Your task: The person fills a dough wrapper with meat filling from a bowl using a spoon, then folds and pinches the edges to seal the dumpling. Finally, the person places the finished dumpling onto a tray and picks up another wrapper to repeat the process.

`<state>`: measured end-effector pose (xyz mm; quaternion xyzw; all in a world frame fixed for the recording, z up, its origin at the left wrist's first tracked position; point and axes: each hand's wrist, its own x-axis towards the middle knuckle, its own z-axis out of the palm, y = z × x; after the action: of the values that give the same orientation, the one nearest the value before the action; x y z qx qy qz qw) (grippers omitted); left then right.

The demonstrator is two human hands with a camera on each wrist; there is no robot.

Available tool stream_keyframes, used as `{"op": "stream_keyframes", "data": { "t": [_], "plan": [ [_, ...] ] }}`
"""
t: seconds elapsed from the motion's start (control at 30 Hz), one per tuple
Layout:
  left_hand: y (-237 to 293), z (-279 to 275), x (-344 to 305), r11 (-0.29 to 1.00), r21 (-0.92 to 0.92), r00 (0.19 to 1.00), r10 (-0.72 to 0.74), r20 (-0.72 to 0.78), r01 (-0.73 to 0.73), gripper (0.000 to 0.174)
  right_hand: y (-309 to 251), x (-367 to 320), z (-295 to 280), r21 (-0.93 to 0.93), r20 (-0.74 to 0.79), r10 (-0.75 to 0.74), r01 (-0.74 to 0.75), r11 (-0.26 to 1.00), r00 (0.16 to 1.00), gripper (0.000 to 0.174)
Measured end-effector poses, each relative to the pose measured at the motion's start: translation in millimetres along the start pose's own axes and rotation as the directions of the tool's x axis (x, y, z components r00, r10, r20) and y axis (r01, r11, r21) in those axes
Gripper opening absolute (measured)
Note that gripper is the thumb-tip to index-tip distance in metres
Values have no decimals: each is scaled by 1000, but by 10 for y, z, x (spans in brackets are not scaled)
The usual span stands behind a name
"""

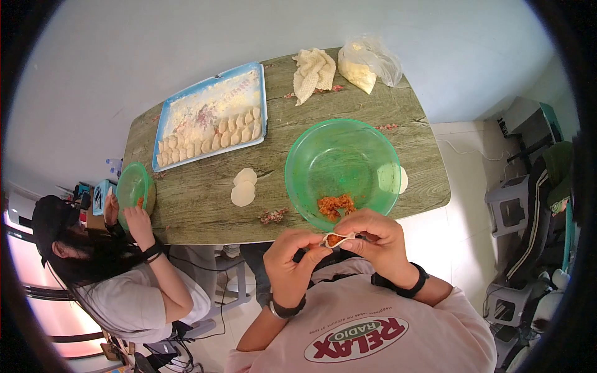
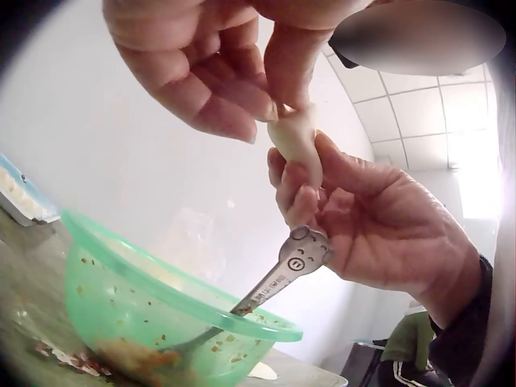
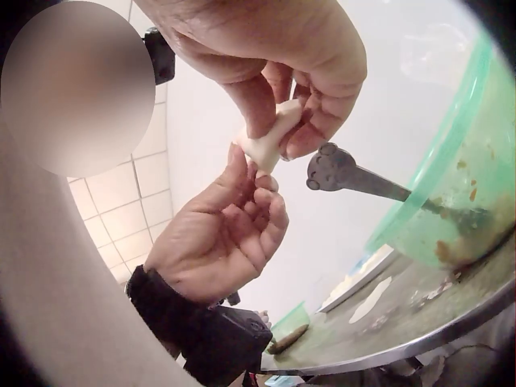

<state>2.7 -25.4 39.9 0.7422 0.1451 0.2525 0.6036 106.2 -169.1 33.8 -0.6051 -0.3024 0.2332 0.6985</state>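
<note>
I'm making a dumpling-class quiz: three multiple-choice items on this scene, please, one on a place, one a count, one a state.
1. Where is the spoon? A in the large green bowl B on the floor C in a cup
2. How many round wrappers lie between blue tray and bowl? A one B two C five
3. The dumpling is: A lying flat B pinched by left hand and right hand C dropped
Answers: A, its handle leans on the rim; B, two white discs; B, both grip its edge.
</note>
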Motion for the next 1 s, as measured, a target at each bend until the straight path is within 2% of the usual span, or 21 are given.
{"op": "stream_keyframes", "data": {
  "t": [0.1,0.27,0.37,0.53,0.77,1.0],
  "plan": [
    [22,7,12,1000,28,1000,6,-29,-5,18,-6,14,34,-20,-42,-58,57,998,997,18],
    [12,-4,4,998,59,999,21,-27,-20,17,-23,4,37,-31,-34,-46,45,999,998,17],
    [42,12,9,999,4,999,41,-22,-41,19,-17,-8,43,-11,-52,-23,23,1000,998,17],
    [91,37,16,991,108,997,81,-4,-80,19,-29,-12,48,-31,-60,-38,36,999,998,18],
    [34,19,-11,992,80,995,101,-12,-99,14,-17,-34,48,-22,-55,-45,44,999,997,18],
    [-5,-12,-50,998,41,999,51,16,-52,12,-13,-63,60,0,-42,-49,49,999,998,18]
  ]
}}
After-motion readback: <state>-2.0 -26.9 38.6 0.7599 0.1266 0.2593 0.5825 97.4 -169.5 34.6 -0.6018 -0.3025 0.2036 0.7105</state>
